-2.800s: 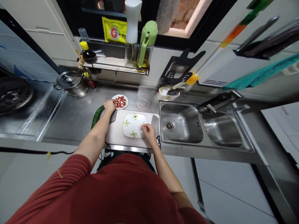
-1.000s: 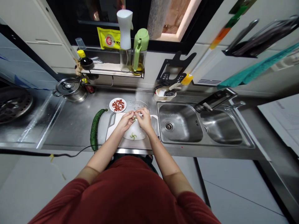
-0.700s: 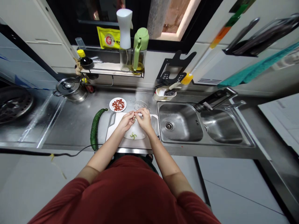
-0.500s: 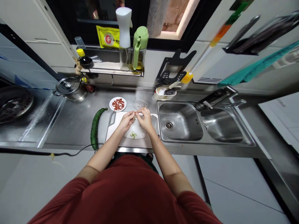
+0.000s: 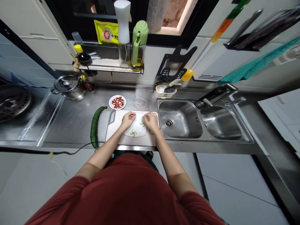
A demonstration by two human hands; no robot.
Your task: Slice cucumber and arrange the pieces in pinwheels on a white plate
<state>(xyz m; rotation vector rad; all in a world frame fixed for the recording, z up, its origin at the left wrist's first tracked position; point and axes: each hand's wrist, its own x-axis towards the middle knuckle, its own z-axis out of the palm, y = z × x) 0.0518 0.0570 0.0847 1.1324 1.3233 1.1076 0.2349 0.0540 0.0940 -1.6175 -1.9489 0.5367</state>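
A white plate (image 5: pixel 139 131) rests on the cutting board (image 5: pixel 114 134). Thin green slices form a pinwheel (image 5: pixel 133 133) near the plate's front, and a second green pinwheel (image 5: pixel 142 123) lies at its right side. Over the plate's left edge is my left hand (image 5: pixel 128 119), its fingers pinched together; anything between them is too small to make out. My right hand (image 5: pixel 151 121) is at the plate's right edge beside the second pinwheel, fingertips closed on a tiny red piece (image 5: pixel 143 117). Behind the board sits a small white dish (image 5: pixel 117 107) of red pieces.
A long cucumber (image 5: pixel 95 126) lies left of the board. The double sink (image 5: pixel 180 120) is at the right. At the back left stands a lidded pot (image 5: pixel 69 89), and a shelf (image 5: pixel 110 67) holds bottles. A cable (image 5: pixel 70 153) runs along the counter's front edge.
My hands, together over the plate before, have moved apart. My right hand has shifted right and down, uncovering the second pinwheel. The view has shifted slightly.
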